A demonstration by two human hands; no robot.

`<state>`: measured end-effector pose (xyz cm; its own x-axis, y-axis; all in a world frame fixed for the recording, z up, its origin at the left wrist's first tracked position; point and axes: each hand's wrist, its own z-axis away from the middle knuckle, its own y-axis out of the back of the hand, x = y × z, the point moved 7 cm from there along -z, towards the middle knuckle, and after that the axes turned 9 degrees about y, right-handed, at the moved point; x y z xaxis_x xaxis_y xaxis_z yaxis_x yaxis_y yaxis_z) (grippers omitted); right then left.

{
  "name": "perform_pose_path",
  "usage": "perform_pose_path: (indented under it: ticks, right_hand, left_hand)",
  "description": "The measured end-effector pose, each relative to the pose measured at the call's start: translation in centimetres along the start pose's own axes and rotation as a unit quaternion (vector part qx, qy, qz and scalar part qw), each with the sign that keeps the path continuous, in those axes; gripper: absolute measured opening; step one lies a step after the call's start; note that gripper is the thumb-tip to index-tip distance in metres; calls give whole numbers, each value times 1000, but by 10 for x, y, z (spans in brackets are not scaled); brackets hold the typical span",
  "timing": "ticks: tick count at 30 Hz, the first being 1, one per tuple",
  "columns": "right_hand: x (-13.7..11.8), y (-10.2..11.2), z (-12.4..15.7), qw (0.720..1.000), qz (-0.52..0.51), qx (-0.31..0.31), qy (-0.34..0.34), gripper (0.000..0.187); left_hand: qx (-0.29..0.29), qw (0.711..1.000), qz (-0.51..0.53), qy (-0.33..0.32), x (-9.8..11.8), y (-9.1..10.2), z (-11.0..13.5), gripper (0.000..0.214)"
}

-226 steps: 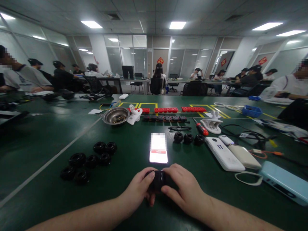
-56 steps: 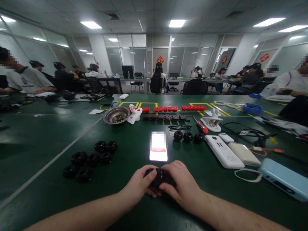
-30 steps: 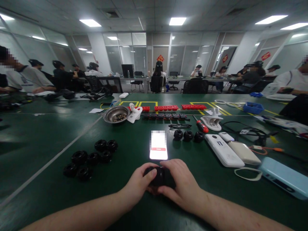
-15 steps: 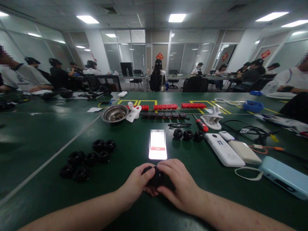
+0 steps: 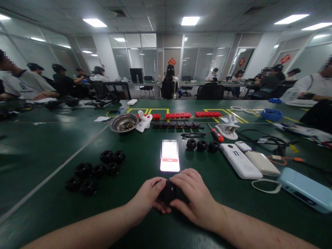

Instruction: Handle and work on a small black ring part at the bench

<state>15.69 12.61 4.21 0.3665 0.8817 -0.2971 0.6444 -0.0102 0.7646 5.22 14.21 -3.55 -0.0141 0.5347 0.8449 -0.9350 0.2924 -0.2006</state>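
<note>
At bottom centre, the left hand (image 5: 149,194) and right hand (image 5: 195,197) clamp a black part (image 5: 170,191) between them, likely for steadiness.

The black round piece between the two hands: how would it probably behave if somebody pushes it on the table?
The black piece would probably roll, since its visible outline is rounded. It may feel slippery, as its surface shines. It is likely stiff: no dent shows between the left hand and the right hand.

1 camera, worn on the head, faces forward and down, close above the green table (image 5: 141,152).
</note>
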Motion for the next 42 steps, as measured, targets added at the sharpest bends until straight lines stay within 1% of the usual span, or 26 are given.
perform_pose_path:
  ticks: [2, 3, 6, 8, 9, 10, 12, 15, 17, 18, 20, 22, 24, 26, 30, 32, 34, 36, 39, 40, 42]
  right_hand:
    - [-2, 1, 0, 1000, -2, -2, 7, 36]
    - [0, 2, 0, 1000, -7, 4, -4, 38]
    - [12, 2, 2, 997, -23, 24, -69, 40]
    - [20, -1, 4, 994, -22, 17, -106, 34]
    - [21, -2, 4, 993, -18, 10, -112, 30]
    - [22, -3, 4, 994, -12, 4, -110, 26]
    - [18, -4, 2, 997, 1, 2, -78, 22]
    - [8, -2, 0, 999, 30, 15, -2, 26]
    - [3, 0, 0, 999, 35, 22, 22, 29]
    - [3, 0, 1, 999, 27, 23, 13, 31]
    - [8, 2, 3, 999, -4, 32, -35, 34]
    - [15, 1, 7, 995, -31, 34, -90, 32]
    - [19, -1, 8, 993, -34, 21, -114, 27]
    - [18, -3, 7, 994, -24, 7, -102, 25]
    - [8, -1, 2, 1000, 6, 12, -18, 30]
    - [5, -1, 1, 1000, 15, 14, 7, 32]
    - [8, -1, 2, 1000, -2, 13, -12, 33]
    - [17, -2, 4, 997, -34, 25, -67, 33]
    - [28, -4, 6, 990, -48, 24, -132, 25]
    - [28, -4, 6, 990, -40, 17, -136, 21]
    - [26, -6, 4, 993, -22, 3, -118, 18]
  left_hand:
    - [12, 1000, 12, -12, 1, 2, 0, 44]
    - [19, 999, 19, -18, 2, 3, 0, 43]
    - [34, 998, 31, -31, 4, 6, 0, 43]
    - [28, 998, 35, -35, 5, 6, -1, 44]
    - [24, 998, 38, -35, 5, 6, -1, 44]
    - [20, 998, 42, -34, 5, 6, -2, 45]
    - [7, 999, 47, -26, 4, 5, -3, 47]
    - [-12, 999, 39, -8, 3, 2, -3, 47]
    - [-7, 999, 34, -4, 4, 1, -2, 44]
    - [1, 999, 34, -8, 5, 2, 0, 42]
    - [9, 999, 33, -25, 7, 3, 2, 39]
    - [5, 999, 27, -45, 9, 3, 4, 39]
    - [-3, 998, 21, -58, 8, 3, 4, 43]
    - [-5, 998, 25, -53, 6, 4, 2, 44]
    - [-7, 999, 31, -22, 3, 4, -2, 47]
    - [-10, 999, 37, -8, 3, 3, -3, 48]
    - [-11, 999, 49, -15, 6, 3, -2, 44]
    - [-9, 998, 54, -34, 9, 4, 0, 41]
    - [-14, 998, 38, -45, 9, 3, 1, 43]
    - [-15, 998, 32, -44, 9, 3, 1, 43]
    - [-14, 999, 31, -42, 8, 3, 1, 43]
